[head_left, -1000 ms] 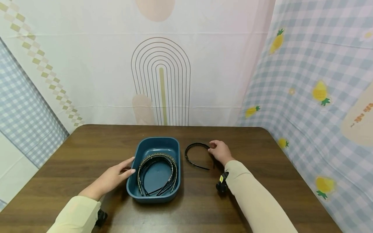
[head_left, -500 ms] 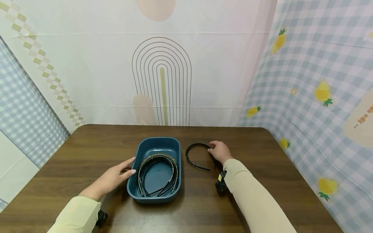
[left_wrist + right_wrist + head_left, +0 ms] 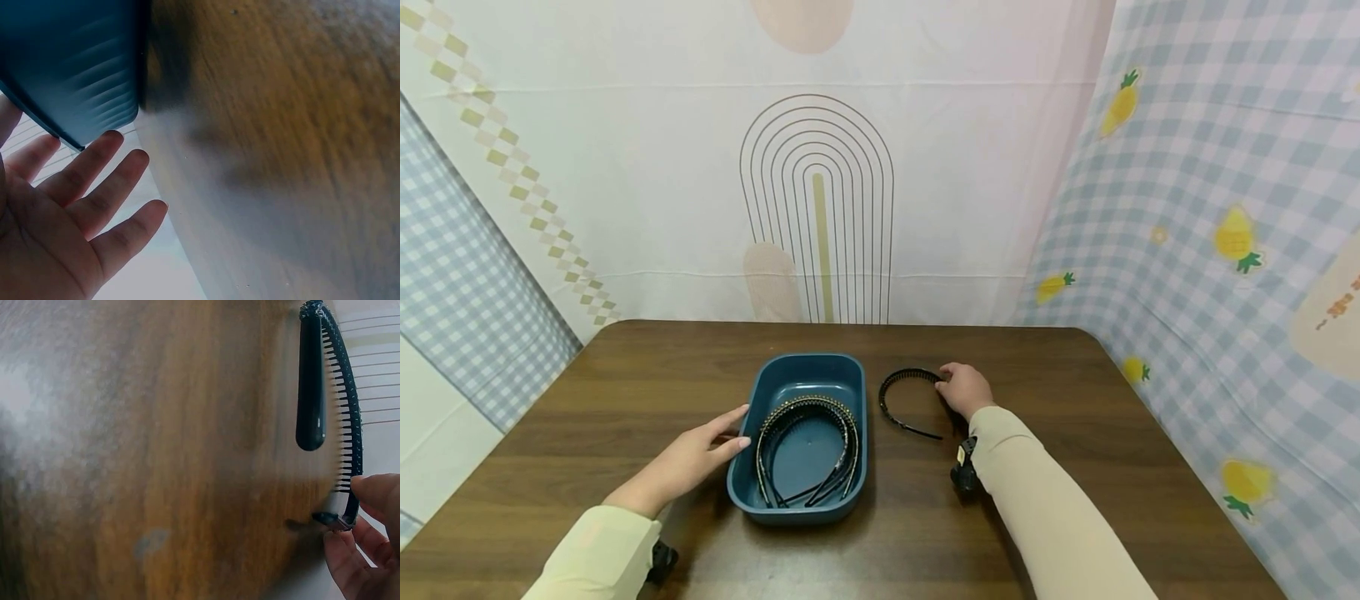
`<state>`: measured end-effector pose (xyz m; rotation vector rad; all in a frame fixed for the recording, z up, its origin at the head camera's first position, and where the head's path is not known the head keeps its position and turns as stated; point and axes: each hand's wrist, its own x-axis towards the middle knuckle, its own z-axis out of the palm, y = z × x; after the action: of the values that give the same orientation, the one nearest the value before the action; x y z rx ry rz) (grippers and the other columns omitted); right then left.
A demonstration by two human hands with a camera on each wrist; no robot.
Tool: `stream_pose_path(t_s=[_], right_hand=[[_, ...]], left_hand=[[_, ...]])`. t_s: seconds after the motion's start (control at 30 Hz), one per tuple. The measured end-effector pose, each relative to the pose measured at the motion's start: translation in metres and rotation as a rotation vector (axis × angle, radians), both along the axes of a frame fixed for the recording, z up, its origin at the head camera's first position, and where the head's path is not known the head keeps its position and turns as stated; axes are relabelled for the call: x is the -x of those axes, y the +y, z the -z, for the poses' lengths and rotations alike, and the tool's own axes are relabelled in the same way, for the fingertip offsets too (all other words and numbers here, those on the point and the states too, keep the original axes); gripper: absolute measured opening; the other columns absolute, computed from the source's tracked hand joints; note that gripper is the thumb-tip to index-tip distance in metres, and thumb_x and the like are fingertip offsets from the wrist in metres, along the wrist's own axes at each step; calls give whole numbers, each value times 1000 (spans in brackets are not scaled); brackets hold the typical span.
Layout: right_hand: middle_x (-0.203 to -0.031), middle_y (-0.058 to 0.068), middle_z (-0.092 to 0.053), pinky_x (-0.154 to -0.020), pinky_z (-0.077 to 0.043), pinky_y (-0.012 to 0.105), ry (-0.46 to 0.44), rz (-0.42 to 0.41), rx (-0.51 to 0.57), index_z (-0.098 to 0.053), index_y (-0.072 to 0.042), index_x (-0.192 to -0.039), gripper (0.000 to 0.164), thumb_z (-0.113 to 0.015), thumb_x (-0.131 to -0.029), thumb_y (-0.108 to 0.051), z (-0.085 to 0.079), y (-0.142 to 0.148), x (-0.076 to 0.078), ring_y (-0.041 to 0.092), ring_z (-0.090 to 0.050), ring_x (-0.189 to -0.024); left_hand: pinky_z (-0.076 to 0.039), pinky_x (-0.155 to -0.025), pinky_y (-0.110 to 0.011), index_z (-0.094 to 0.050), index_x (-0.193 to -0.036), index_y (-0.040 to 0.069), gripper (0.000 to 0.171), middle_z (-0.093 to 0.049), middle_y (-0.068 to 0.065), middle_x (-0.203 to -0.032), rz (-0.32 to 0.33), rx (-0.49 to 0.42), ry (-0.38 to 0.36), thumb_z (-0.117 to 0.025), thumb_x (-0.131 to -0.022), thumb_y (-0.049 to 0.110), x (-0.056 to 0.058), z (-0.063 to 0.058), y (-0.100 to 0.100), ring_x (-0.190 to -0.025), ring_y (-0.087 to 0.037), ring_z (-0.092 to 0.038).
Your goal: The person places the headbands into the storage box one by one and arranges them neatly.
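Note:
A black toothed headband is at the right of the blue bin, one end pointing back toward the near side. At its far right part, my right hand pinches the band between thumb and fingers; the right wrist view shows its row of comb teeth and the fingertips at one end. The blue plastic bin holds several more headbands, nested together, some with gold dots. With fingers spread and fairly straight, my left hand touches the bin's left rim. Its fingers show beside the bin wall in the left wrist view.
A brown wood-grain table carries everything. Behind it hangs a pale printed cloth, with a blue checked cloth along the right side and another at the left.
Hardly anything differs. The right wrist and forearm have shifted slightly left, while the right hand stays at the headband and the left hand at the bin.

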<state>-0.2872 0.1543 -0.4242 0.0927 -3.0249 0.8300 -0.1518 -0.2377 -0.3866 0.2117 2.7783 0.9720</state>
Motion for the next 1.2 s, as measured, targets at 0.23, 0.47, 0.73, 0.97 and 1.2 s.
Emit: stream_pose_path(t_s=[0.23,0.47,0.73,0.97,1.2], right_hand=[[-107,15,-67,-83,-52,45,-5,7,-31,-62,0,-125,32,-61,-94,-12,-2,-3,-1,30,-64,-94],[-106,16,-69,-83,-52,44,-7,3,-24,-63,1,-124,31,-60,-95,-9,-1,-2,-1,30,-65,-95],[-121,17,-65,-91,-49,48,-32,14,22,-65,-1,-122,29,-59,-95,-10,1,1,2,35,-62,-107],[-120,20,-64,-90,-50,48,-35,23,70,-67,3,-117,26,-58,-94,-6,1,3,2,37,-60,-108],[-115,19,-67,-89,-50,46,-36,32,68,-69,3,-113,24,-60,-92,-5,-1,4,2,36,-61,-107]], left_hand=[[-41,-99,-59,-32,-151,9,67,-57,-22,-130,-2,6,3,-54,-98,43,0,0,0,-119,-39,-55],[-41,-99,-59,-32,-151,10,66,-58,-21,-129,-1,7,2,-54,-98,41,-1,0,0,-119,-38,-55],[-41,-99,-58,-32,-151,10,66,-58,-21,-130,1,-5,3,-54,-98,41,0,0,0,-119,-38,-55],[-41,-99,-58,-32,-151,9,66,-58,-22,-130,1,-6,5,-55,-98,40,0,-1,0,-119,-39,-55],[-42,-98,-59,-32,-151,10,67,-57,-22,-130,-4,5,-1,-54,-97,43,0,-1,0,-119,-40,-55]])
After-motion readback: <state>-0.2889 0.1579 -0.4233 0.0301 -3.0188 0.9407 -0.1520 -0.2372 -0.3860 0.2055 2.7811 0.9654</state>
